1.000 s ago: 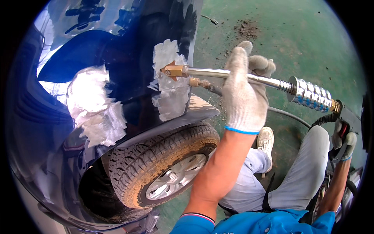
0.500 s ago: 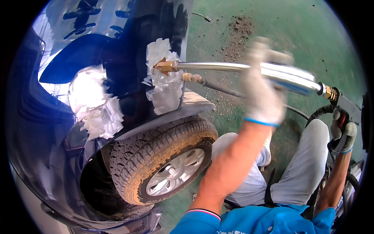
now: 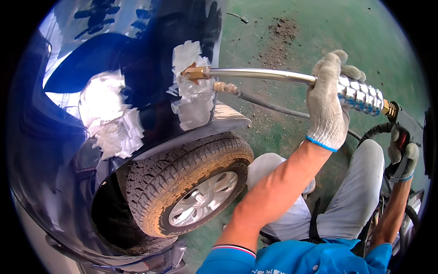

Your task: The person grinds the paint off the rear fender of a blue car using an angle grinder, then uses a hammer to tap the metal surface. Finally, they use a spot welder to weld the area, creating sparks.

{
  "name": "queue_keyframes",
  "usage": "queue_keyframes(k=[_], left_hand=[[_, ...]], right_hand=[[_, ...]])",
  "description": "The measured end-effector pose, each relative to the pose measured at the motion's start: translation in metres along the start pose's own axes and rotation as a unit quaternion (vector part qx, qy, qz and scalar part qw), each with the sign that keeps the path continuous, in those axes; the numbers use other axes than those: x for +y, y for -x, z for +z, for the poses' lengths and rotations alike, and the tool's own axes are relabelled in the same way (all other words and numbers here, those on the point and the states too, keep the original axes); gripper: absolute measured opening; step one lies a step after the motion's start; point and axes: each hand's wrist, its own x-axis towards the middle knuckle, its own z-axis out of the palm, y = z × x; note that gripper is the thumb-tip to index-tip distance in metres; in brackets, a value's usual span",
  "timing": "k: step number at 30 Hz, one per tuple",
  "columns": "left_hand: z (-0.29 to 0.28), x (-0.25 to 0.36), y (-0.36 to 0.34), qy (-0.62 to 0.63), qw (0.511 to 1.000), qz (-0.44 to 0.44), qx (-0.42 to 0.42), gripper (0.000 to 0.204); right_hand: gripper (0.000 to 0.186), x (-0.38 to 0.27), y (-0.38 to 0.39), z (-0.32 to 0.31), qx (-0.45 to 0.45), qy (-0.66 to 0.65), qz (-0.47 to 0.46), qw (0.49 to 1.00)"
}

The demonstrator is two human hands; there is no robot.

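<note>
A slide hammer dent puller stretches from the car to my right hand. Its brass tip (image 3: 196,73) meets a bare-metal patch (image 3: 193,109) on the dark blue body panel. My left hand (image 3: 327,91), in a pale knit glove, is closed round the ribbed silver sliding weight (image 3: 365,96) on the steel rod (image 3: 260,74). That weight sits against the brass fitting (image 3: 389,108) at the handle end. Gloved too, my right hand (image 3: 407,157) wraps round the black pistol grip with a red part (image 3: 401,138). A brass clamp (image 3: 225,87) with a dark cable touches the panel just below the tip.
A larger bare-metal patch (image 3: 109,114) shows further left on the panel. Below the fender a muddy tyre (image 3: 191,182) with a silver wheel juts out. Dirt crumbs (image 3: 278,39) lie on the green floor (image 3: 365,41). The cable (image 3: 273,107) runs past my knees.
My left hand has slid right along the rod with the weight, now against the brass fitting. It was motion-blurred before. The brass tip keeps its place on the panel; my right hand barely moved.
</note>
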Motion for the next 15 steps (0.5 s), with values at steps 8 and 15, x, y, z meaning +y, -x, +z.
queue_keyframes(k=[8,15], left_hand=[[-0.056,0.145,-0.019,0.150,0.959,0.215,0.106,0.037],[-0.079,0.160,-0.050,0.258,0.907,0.049,-0.331,0.056]], right_hand=[[0.065,-0.010,-0.003,-0.009,0.016,0.060,0.025,0.998],[0.071,-0.001,0.008,-0.011,-0.028,0.177,-0.084,0.980]])
